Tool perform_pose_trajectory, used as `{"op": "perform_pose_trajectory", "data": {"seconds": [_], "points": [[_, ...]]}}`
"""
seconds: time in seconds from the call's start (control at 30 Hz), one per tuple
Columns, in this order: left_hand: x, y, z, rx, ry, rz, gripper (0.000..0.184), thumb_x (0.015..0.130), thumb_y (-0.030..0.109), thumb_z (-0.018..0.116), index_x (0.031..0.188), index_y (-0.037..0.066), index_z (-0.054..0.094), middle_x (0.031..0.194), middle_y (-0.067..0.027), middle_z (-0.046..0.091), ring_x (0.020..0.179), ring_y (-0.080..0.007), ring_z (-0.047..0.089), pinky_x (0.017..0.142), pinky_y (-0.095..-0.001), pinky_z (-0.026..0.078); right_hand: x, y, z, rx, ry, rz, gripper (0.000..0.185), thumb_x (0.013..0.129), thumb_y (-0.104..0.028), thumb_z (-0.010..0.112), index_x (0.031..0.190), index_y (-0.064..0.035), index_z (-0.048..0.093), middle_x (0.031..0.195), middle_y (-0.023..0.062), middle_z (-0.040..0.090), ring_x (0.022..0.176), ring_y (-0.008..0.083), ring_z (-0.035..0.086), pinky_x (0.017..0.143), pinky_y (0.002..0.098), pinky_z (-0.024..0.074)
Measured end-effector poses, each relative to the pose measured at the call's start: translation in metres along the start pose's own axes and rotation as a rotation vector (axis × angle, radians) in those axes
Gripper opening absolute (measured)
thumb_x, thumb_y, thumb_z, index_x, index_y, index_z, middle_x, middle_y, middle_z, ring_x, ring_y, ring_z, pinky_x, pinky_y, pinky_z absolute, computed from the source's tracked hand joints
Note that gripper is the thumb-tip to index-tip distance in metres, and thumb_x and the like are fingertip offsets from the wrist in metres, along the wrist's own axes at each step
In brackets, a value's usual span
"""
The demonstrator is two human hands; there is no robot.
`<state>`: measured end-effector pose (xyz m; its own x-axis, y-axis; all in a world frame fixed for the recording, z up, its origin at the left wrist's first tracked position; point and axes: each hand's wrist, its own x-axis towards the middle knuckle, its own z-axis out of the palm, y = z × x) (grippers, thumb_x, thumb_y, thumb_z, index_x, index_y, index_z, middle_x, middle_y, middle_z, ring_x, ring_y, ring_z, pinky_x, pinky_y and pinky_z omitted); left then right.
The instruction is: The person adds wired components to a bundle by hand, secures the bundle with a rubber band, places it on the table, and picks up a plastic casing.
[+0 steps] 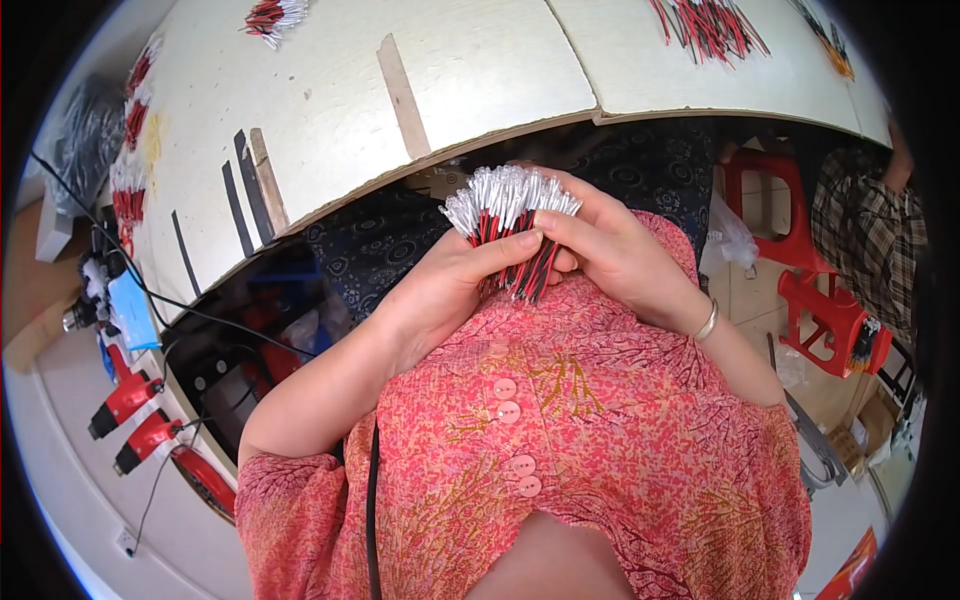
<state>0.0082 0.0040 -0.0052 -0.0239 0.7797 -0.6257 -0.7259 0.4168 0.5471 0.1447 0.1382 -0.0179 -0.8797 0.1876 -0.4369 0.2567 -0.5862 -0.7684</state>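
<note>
In front of my chest I hold a thick bundle of short red and black wires [512, 235] with whitish, clear-looking tips. The tips fan upward and the cut wire ends point down. My left hand [455, 275] grips the bundle from its left side, thumb laid across the wires. On the other side my right hand [605, 240] is wrapped around it, its thumb pressing just below the white tips. Most of the fingers behind the bundle are hidden.
A white table [330, 110] curves ahead, bearing more wire bundles [712, 30] and tape strips. Red heat guns [135, 400] hang at the left with a black cable. To the right are red stools [770, 205] and another person's checked clothing [860, 230].
</note>
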Motion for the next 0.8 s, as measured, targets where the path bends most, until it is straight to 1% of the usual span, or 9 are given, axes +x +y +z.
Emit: {"op": "perform_pose_trajectory", "data": {"seconds": [0.4, 0.47, 0.53, 0.6, 0.63, 0.67, 0.73, 0.8], "points": [[0.002, -0.002, -0.002, 0.002, -0.016, 0.013, 0.027, 0.096, 0.019, 0.062, 0.116, 0.001, 0.062, 0.098, -0.0097, 0.070, 0.092, -0.0167, 0.067, 0.085, -0.0294, 0.053, 0.000, -0.001, 0.001, -0.004, 0.020, -0.005, 0.051, 0.100, -0.022, 0.055, 0.144, -0.0012, 0.040, 0.097, 0.0004, 0.061, 0.072, 0.0053, 0.054, 0.069, 0.0207, 0.0491], [0.002, -0.001, -0.002, 0.032, -0.030, 0.013, 0.032, 0.096, 0.022, 0.062, 0.119, 0.000, 0.057, 0.101, -0.0108, 0.068, 0.095, -0.0195, 0.066, 0.089, -0.0331, 0.052, 0.001, -0.001, 0.001, 0.018, 0.021, -0.006, 0.050, 0.100, -0.021, 0.056, 0.143, -0.0008, 0.041, 0.097, 0.0006, 0.061, 0.072, 0.0051, 0.054, 0.068, 0.0204, 0.0487], [0.002, -0.002, -0.002, 0.032, -0.035, 0.021, 0.032, 0.096, 0.021, 0.062, 0.119, 0.000, 0.057, 0.101, -0.0105, 0.069, 0.095, -0.0193, 0.066, 0.088, -0.0328, 0.052, 0.002, -0.003, 0.002, 0.038, 0.021, -0.007, 0.050, 0.099, -0.021, 0.056, 0.143, -0.0004, 0.042, 0.097, 0.0008, 0.061, 0.072, 0.0050, 0.054, 0.068, 0.0202, 0.0483], [0.002, -0.003, -0.002, 0.034, -0.040, 0.029, 0.031, 0.095, 0.021, 0.063, 0.118, 0.000, 0.057, 0.100, -0.0103, 0.069, 0.095, -0.0191, 0.066, 0.088, -0.0325, 0.052, 0.001, -0.006, 0.004, 0.078, 0.028, -0.005, 0.051, 0.097, -0.023, 0.060, 0.141, 0.0002, 0.044, 0.098, 0.0010, 0.062, 0.072, 0.0043, 0.053, 0.067, 0.0192, 0.0473], [0.001, -0.003, 0.000, 0.026, -0.022, 0.036, 0.027, 0.095, 0.019, 0.063, 0.115, 0.001, 0.060, 0.098, -0.0093, 0.069, 0.093, -0.0171, 0.066, 0.086, -0.0305, 0.052, 0.002, -0.006, 0.003, 0.078, 0.028, -0.005, 0.051, 0.097, -0.023, 0.060, 0.141, 0.0002, 0.044, 0.098, 0.0010, 0.062, 0.072, 0.0043, 0.053, 0.067, 0.0192, 0.0473], [0.001, -0.002, 0.001, 0.017, -0.005, 0.042, 0.023, 0.096, 0.017, 0.062, 0.112, 0.002, 0.063, 0.096, -0.0084, 0.070, 0.091, -0.0150, 0.066, 0.084, -0.0286, 0.052, 0.003, -0.007, 0.003, 0.017, 0.037, -0.013, 0.052, 0.096, -0.024, 0.062, 0.139, 0.0005, 0.045, 0.097, 0.0011, 0.062, 0.072, 0.0041, 0.054, 0.065, 0.0188, 0.0470], [0.001, -0.001, 0.003, 0.031, -0.002, 0.042, 0.021, 0.095, 0.016, 0.062, 0.111, 0.002, 0.063, 0.095, -0.0081, 0.070, 0.091, -0.0147, 0.066, 0.084, -0.0281, 0.052, 0.005, -0.007, 0.004, -0.044, 0.048, -0.021, 0.054, 0.095, -0.025, 0.064, 0.138, 0.0008, 0.046, 0.097, 0.0013, 0.063, 0.071, 0.0039, 0.054, 0.063, 0.0183, 0.0466], [0.002, -0.001, 0.004, 0.044, 0.002, 0.043, 0.019, 0.095, 0.015, 0.062, 0.110, 0.003, 0.063, 0.095, -0.0078, 0.070, 0.090, -0.0144, 0.066, 0.084, -0.0277, 0.051, 0.006, -0.009, 0.007, -0.201, 0.093, -0.032, 0.054, 0.093, -0.027, 0.066, 0.136, 0.0011, 0.048, 0.094, 0.0014, 0.064, 0.069, 0.0034, 0.054, 0.058, 0.0181, 0.0454]]}}
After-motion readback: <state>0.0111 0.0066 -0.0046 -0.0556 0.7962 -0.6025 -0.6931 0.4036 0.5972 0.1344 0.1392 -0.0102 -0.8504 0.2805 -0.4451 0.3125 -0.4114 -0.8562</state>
